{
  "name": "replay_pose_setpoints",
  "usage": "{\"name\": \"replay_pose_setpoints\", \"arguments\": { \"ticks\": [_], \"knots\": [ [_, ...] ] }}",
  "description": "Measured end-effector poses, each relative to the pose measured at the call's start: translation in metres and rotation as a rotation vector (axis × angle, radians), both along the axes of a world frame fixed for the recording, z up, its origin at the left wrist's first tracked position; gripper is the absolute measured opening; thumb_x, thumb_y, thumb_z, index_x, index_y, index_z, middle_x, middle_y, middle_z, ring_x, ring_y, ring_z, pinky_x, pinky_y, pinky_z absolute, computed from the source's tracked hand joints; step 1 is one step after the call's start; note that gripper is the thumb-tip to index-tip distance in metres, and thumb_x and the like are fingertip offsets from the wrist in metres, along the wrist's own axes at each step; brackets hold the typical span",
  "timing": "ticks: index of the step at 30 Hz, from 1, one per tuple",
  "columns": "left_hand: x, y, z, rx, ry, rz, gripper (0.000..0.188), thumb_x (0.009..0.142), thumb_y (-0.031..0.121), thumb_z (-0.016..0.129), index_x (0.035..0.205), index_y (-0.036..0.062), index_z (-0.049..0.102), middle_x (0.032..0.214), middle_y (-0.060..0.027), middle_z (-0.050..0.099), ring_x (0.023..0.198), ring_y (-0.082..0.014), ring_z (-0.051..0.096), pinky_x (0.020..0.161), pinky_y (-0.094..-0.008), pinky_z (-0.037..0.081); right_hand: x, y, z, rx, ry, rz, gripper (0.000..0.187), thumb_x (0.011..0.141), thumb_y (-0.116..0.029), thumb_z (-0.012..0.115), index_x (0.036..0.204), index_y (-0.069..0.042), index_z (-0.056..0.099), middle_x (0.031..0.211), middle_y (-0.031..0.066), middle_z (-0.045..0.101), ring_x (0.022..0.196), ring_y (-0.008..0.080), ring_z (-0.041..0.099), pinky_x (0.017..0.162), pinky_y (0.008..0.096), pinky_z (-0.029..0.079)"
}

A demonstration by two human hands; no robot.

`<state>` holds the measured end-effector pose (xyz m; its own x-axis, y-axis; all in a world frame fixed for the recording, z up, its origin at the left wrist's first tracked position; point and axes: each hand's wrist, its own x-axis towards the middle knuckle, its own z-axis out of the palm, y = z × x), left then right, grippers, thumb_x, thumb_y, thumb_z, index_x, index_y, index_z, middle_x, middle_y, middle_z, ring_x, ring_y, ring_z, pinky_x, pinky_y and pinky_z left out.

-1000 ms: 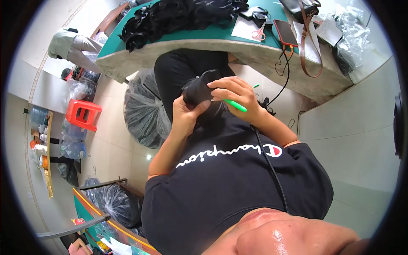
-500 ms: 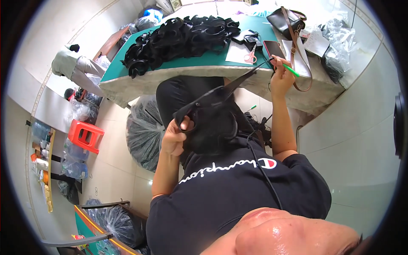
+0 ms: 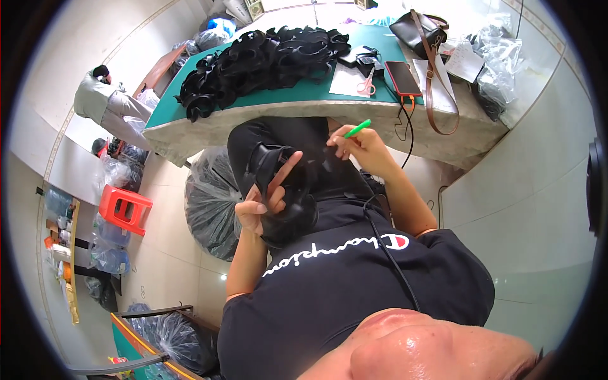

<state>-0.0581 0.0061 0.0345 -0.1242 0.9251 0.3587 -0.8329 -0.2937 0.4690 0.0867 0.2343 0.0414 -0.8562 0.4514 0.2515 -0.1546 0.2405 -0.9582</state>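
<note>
Big heap (image 3: 259,66) on the table (image 3: 163,107), one black piece (image 3: 297,215) over the lap (image 3: 244,134)
Heap's up at 11 o'clock, no telling if those bits are finished or still to do. Left hand (image 3: 255,212), around 8 o'clock, has fingers hooked around that piece, index sticking out. Right hand (image 3: 366,151) at 2 o'clock is clutching a green pen-like tool (image 3: 358,128), apart from the piece. I'd guess this one's only partway.
</note>
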Motion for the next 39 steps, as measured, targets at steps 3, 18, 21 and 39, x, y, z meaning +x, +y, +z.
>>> {"name": "replay_pose_setpoints", "arguments": {
  "ticks": [3,18,21,39],
  "knots": [
    [0.01,0.001,0.008,0.011,-0.033,-0.086,0.095,0.059,-0.005,0.049,0.148,0.0042,0.016,0.153,-0.0245,0.0,0.055,-0.0108,0.031,0.052,-0.0218,0.033,-0.01,-0.012,-0.013,0.276,0.139,-0.183,0.016,0.092,-0.016,0.059,0.092,-0.001,0.066,0.084,0.0021,0.065,0.071,0.0078,0.058,0.062,0.0207,0.048],
    [0.016,-0.003,0.005,-0.135,0.148,0.036,0.108,0.053,-0.001,0.051,0.15,0.0122,0.008,0.153,-0.0248,0.006,0.049,-0.0096,0.029,0.045,-0.0203,0.032,-0.02,-0.057,-0.018,0.226,0.05,-0.054,0.028,0.079,-0.019,0.075,0.093,0.001,0.061,0.086,0.0073,0.066,0.074,0.0118,0.058,0.067,0.0265,0.047],
    [0.015,-0.003,0.01,-0.124,0.167,0.059,0.108,0.052,-0.001,0.051,0.15,0.0117,0.008,0.153,-0.025,0.007,0.05,-0.0099,0.029,0.045,-0.021,0.032,-0.025,-0.054,-0.025,0.131,0.111,-0.049,0.021,0.08,-0.009,0.073,0.095,-0.001,0.061,0.082,0.0044,0.063,0.078,0.0074,0.059,0.069,0.0234,0.046],
    [0.015,0.009,0.001,0.091,0.112,0.144,0.102,0.059,0.001,0.053,0.151,0.0176,0.01,0.155,-0.0129,0.013,0.071,-0.0157,0.043,0.067,-0.0247,0.037,-0.012,-0.054,-0.006,0.418,0.465,-0.2,0.015,0.079,-0.007,0.072,0.082,-0.001,0.058,0.075,0.0045,0.054,0.065,0.0107,0.051,0.057,0.022,0.04]
  ]
}}
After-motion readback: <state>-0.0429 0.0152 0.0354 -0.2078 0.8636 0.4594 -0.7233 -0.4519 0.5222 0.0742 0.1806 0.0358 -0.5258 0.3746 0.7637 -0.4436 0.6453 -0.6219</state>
